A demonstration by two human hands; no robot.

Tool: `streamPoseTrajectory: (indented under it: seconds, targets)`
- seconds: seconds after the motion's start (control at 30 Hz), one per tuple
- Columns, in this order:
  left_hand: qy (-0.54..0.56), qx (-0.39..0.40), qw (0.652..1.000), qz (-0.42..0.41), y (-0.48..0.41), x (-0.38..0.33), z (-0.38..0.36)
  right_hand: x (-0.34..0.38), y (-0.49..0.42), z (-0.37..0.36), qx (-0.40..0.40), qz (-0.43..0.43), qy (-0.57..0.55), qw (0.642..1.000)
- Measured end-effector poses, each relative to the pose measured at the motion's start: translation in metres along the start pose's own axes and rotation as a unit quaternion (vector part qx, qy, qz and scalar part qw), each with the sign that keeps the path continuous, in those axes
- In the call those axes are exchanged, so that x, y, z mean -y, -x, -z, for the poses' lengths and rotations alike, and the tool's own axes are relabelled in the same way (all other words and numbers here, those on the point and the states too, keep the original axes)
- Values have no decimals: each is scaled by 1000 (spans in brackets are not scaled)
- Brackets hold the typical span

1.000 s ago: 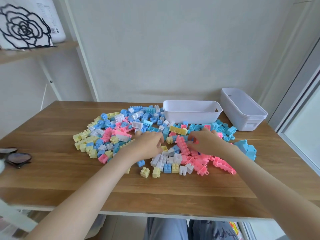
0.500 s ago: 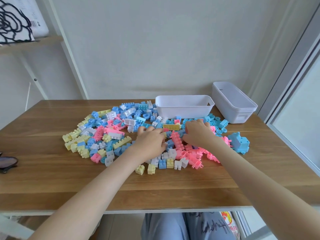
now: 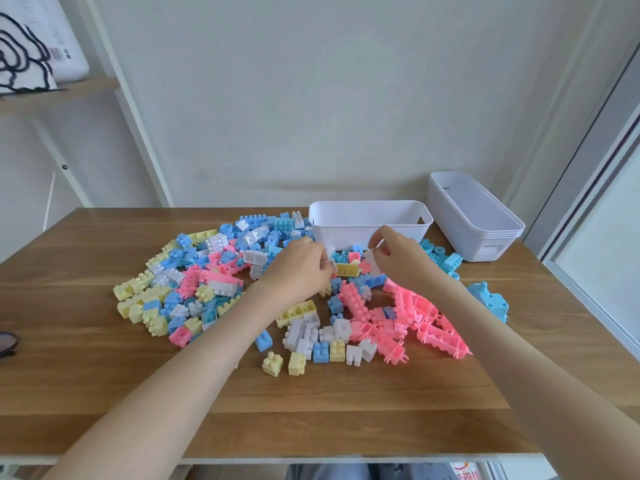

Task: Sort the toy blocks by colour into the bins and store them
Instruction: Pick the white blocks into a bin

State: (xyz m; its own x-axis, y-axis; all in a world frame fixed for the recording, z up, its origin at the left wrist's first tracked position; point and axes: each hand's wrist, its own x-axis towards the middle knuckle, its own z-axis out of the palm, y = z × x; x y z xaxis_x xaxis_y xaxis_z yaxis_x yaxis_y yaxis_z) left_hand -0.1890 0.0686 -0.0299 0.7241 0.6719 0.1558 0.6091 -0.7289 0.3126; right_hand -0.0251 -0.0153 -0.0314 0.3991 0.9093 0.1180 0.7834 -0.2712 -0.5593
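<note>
A spread of pink, blue, yellow and white toy blocks covers the middle of the wooden table. Just behind it stands a single white bin, its inside hidden from this angle. My left hand hovers over the blocks in front of that bin and pinches a small white block. Close to the right of it, my right hand is raised and grips a white block near the bin's front wall. A cluster of pink blocks lies below my right hand.
A stack of nested white bins stands at the back right corner. A large blue block lies at the right of the pile. A white shelf frame rises at the left. A dark object lies at the table's left edge.
Both hands have lifted from the middle of the pile and moved toward the single bin, each now holding a white block. The camera has tilted a little.
</note>
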Motion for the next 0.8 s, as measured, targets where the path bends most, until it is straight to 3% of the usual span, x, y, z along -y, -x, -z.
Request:
streamPoseTrajectory:
  seconds: [0.1, 0.2, 0.23, 0.3, 0.33, 0.43, 0.57, 0.7, 0.8]
  targets:
    - [24, 29, 999, -18, -18, -4, 6, -1, -10, 6, 22, -20, -45, 999]
    - [130, 48, 990, 8, -33, -12, 8, -2, -16, 9, 46, -56, -193, 979]
    - [216, 61, 974, 40, -38, -15, 8, -2, -17, 10, 53, -69, -244, 966]
    - [414, 115, 895, 122, -44, -22, 10, -2, -21, 11, 68, -78, -297, 949]
    - [459, 130, 867, 143, -47, -23, 10, -2, -22, 11, 77, -77, -301, 948]
    - [440, 163, 872, 136, -50, -18, 5, -6, -25, 5, 89, -80, -272, 955]
    - [525, 221, 812, 125, -46, -10, -6, -12, -25, -11, 55, -80, -320, 942]
    - [524, 228, 813, 109, -44, -4, -11, -14, -29, -14, 44, -108, -303, 946]
    - [493, 219, 837, 90, -45, -1, -13, -14, -33, -11, 33, -116, -283, 952]
